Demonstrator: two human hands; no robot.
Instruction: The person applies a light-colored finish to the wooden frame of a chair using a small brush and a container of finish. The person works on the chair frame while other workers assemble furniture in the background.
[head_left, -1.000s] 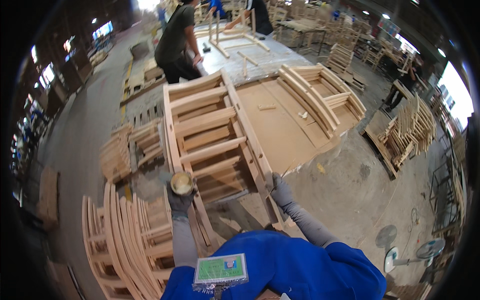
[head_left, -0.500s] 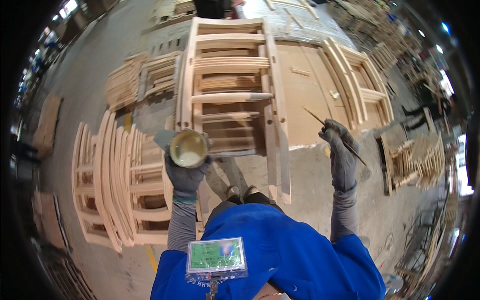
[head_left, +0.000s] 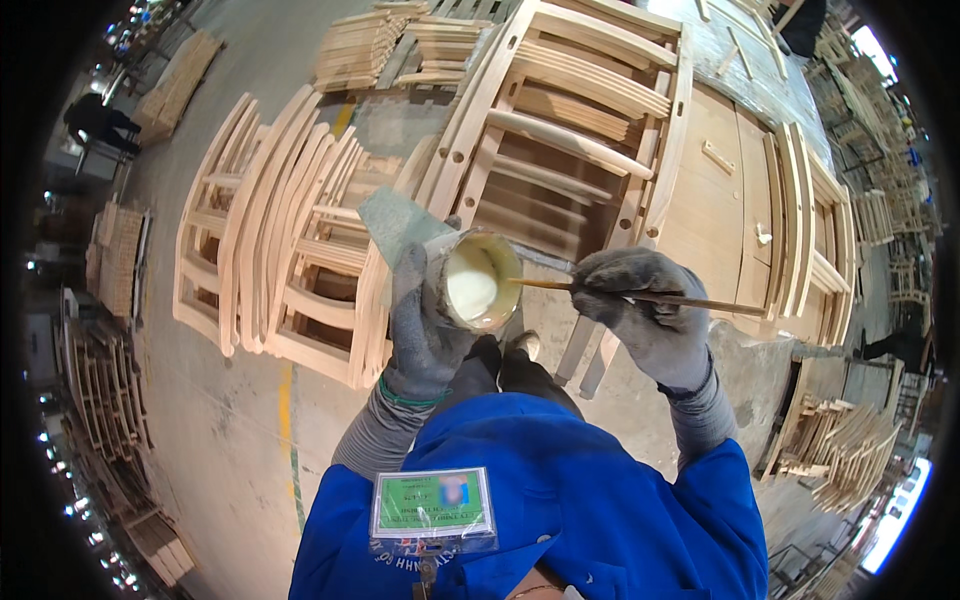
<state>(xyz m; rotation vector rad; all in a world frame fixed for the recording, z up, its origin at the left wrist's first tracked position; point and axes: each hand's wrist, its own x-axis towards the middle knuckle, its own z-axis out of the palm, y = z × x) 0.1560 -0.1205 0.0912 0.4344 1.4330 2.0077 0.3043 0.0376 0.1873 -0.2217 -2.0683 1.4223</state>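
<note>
Gloved in grey, my left hand [head_left: 425,345] is wrapped round a small round pot [head_left: 508,262] of creamy white liquid. A stiff-looking grey-green sheet [head_left: 393,225] sticks out beside the pot at that hand; how it is held is hidden. My right hand [head_left: 655,310], also in a grey glove, pinches a thin brown stick [head_left: 725,302]. The stick lies nearly level, its left tip at the pot's right rim; whether it touches is hard to tell. Just beyond both hands are pale wooden chair-back frames [head_left: 570,145], stacked and slatted, with round holes in their rails.
More curved wooden frames [head_left: 270,220] stand in a row on the left. A brown board [head_left: 700,205] lies right of the stack, with further frames [head_left: 800,220] on its right end. Stacked wooden parts [head_left: 840,450] sit on the floor at far right.
My right hand has moved left and inward, bringing the stick from a slant out at the right to the pot. My left hand and the pot have shifted right. The view has turned.
</note>
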